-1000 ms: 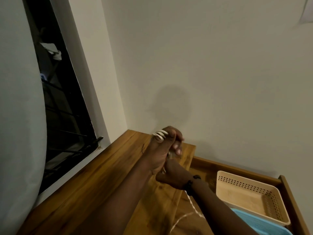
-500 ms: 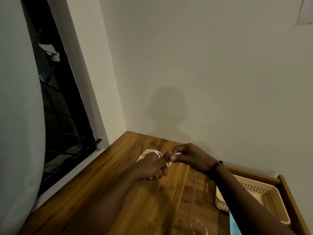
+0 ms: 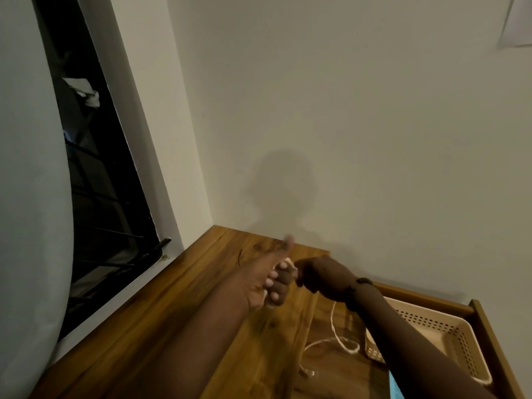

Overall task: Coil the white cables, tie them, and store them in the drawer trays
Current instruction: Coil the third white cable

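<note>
White cable (image 3: 290, 264) — both hands (image 3: 293, 279) grip it above wooden top (image 3: 184, 300).

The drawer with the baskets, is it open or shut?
Open. The drawer is pulled out beside the wooden top, so the beige tray inside shows, with loose white cable lying in it.

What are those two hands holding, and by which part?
The white cable. The left hand grips its coiled loops; the right hand pinches the strand beside the coil, the loose tail trailing into the drawer.
</note>
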